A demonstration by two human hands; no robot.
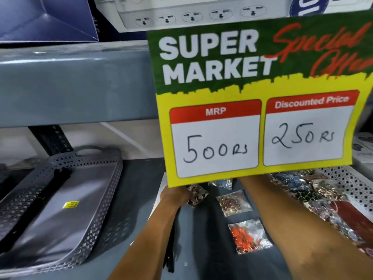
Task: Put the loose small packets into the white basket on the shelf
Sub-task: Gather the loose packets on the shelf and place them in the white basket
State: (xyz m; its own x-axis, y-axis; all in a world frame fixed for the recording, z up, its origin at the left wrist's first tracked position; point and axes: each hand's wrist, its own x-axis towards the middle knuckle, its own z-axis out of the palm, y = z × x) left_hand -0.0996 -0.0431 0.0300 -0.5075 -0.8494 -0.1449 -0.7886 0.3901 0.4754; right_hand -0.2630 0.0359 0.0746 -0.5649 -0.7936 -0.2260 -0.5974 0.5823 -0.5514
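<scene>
My left hand [175, 196] reaches under the hanging price sign and grips a small clear packet [198, 194] with dark and pinkish contents. Three more loose packets lie on the dark shelf: one of gold rings [232, 203], one of orange beads [246, 236] and a bluish one [222, 183] half under the sign. The white perforated basket [347, 179] stands at the right and holds several packets. My right forearm [286, 215] stretches toward the basket's near-left corner. Its hand is hidden behind the sign.
A green and yellow price sign [258, 102] hangs in front of the shelf and blocks the view of the back. A grey perforated tray [60, 199] with a black strip lies at the left. A grey shelf beam [76, 85] runs overhead.
</scene>
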